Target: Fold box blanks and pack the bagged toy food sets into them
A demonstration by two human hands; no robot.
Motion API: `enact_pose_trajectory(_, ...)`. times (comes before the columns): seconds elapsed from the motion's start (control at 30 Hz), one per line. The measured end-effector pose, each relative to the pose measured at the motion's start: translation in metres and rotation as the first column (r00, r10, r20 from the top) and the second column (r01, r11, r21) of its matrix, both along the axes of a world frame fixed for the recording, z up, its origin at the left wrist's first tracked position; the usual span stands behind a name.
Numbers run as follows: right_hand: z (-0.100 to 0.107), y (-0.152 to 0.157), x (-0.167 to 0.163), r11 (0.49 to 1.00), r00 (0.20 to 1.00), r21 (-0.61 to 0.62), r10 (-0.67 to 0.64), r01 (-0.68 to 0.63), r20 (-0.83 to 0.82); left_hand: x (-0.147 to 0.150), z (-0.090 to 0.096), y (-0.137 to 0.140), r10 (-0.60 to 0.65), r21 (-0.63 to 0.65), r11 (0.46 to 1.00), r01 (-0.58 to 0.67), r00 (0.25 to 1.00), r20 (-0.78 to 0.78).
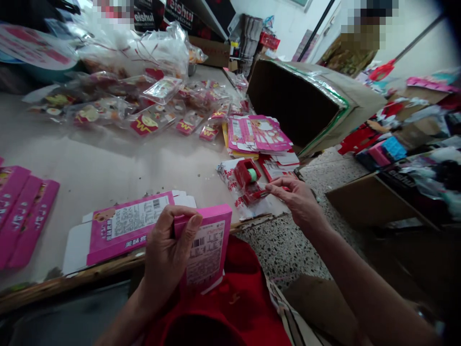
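My left hand (171, 240) grips a pink carton (207, 250) near its upper left corner, thumb on the printed back. The carton is upright, with a white flap showing at its lower end. My right hand (293, 194) reaches to a red tape dispenser (247, 174) holding a pale green-cored roll. Thumb and forefinger pinch the tape (265, 186) at its cutting end; the strip is hard to see. Under the dispenser lies a white and red plastic packet (232, 180). A flattened pink carton (126, 223) with white flaps lies on the table left of my left hand.
Finished-looking pink boxes (30, 221) stand in a row at the left. Clear bagged sweets (151, 120) spread across the back of the table (118, 168). Flat pink cartons (259, 133) are stacked beside an open cardboard box (345, 101) at the right. Speckled floor (284, 245) lies beyond the edge.
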State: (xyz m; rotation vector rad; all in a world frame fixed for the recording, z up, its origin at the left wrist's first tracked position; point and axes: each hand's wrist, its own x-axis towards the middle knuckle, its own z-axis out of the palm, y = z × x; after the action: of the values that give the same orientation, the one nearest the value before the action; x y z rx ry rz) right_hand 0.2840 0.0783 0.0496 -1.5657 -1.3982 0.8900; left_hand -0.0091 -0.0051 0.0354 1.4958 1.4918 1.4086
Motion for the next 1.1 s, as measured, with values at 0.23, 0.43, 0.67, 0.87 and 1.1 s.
enact_pose_trajectory(0.23, -0.035, -0.042, 0.002, 0.94, 0.911, -0.34, -0.125, -0.018, -0.394, 0.017, -0.001, 0.017, -0.181, -0.078, 0.981, 0.175, 0.981, -0.067)
enact_pose_trajectory(0.43, -0.07, -0.023, 0.013, 0.996, 0.995, -0.069, -0.066, 0.061, -0.072, 0.044, -0.019, 0.034, -0.377, -0.287, 0.886, 0.365, 0.926, 0.013)
enact_pose_trajectory(0.67, -0.01, -0.036, 0.039, 0.907, 0.891, -0.081, 0.421, -0.413, 0.172, 0.056, -0.045, 0.054, -0.451, -0.302, 0.827, 0.475, 0.88, 0.15)
enact_pose_trajectory(0.87, 0.05, -0.008, -0.024, 0.563, 0.349, -0.206, 0.717, -0.8, 0.603, 0.064, -0.037, 0.056, -0.522, -0.25, 0.791, 0.558, 0.829, 0.201)
enact_pose_trajectory(1.1, 0.045, 0.007, -0.058, 0.471, 0.206, -0.27, 0.737, -0.84, 0.643, 0.051, -0.042, 0.043, -0.545, -0.22, 0.768, 0.601, 0.794, 0.269)
